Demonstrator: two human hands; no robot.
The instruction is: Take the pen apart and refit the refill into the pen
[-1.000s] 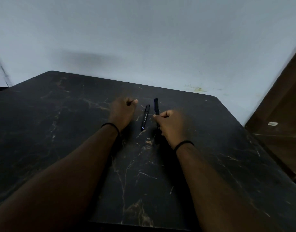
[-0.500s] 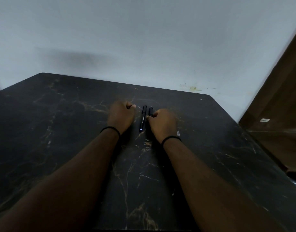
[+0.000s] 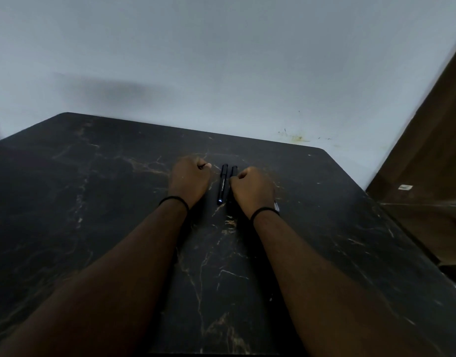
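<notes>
Two pens (image 3: 223,184) lie near-to-far between clenched fists; right hand (image 3: 251,189) sits nearer, possibly touching one, left hand (image 3: 189,180) apart.

two black pens (image 3: 223,184) lie side by side in the narrow gap between two fists, the right hand (image 3: 251,190) touching one, the left hand (image 3: 189,180) just apart; the dark marble table (image 3: 93,202) lies open all around.
</notes>
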